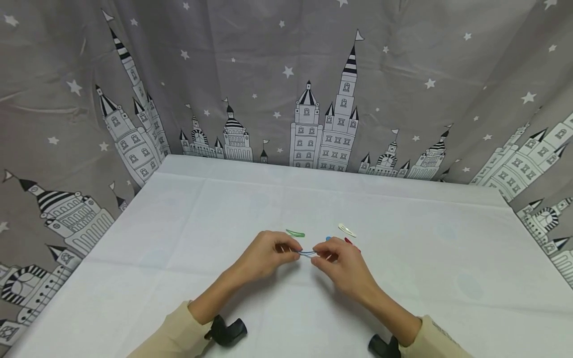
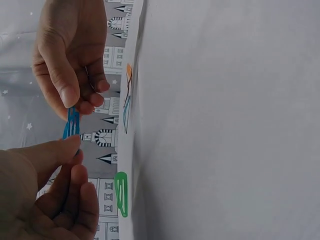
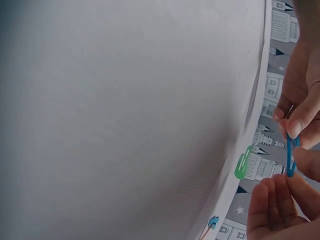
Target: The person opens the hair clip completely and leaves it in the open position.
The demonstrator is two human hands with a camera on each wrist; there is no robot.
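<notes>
Both hands meet over the middle of the white table, each pinching one end of a blue snap hair clip (image 1: 307, 253). My left hand (image 1: 267, 253) has its thumb and fingers on the left end. At the right end are the thumb and fingertips of my right hand (image 1: 346, 266). In the left wrist view the blue strips of the clip (image 2: 73, 123) show between the two thumbs. The right wrist view has the clip (image 3: 289, 156) running between the fingertips, its ends covered by them.
Just beyond my left hand lies a green hair clip (image 1: 295, 233). A cream clip (image 1: 346, 230) rests behind my right hand, with a red clip (image 1: 351, 243) and a blue piece (image 1: 329, 238) partly hidden by that hand. A grey castle-print curtain (image 1: 259, 64) hangs behind the table.
</notes>
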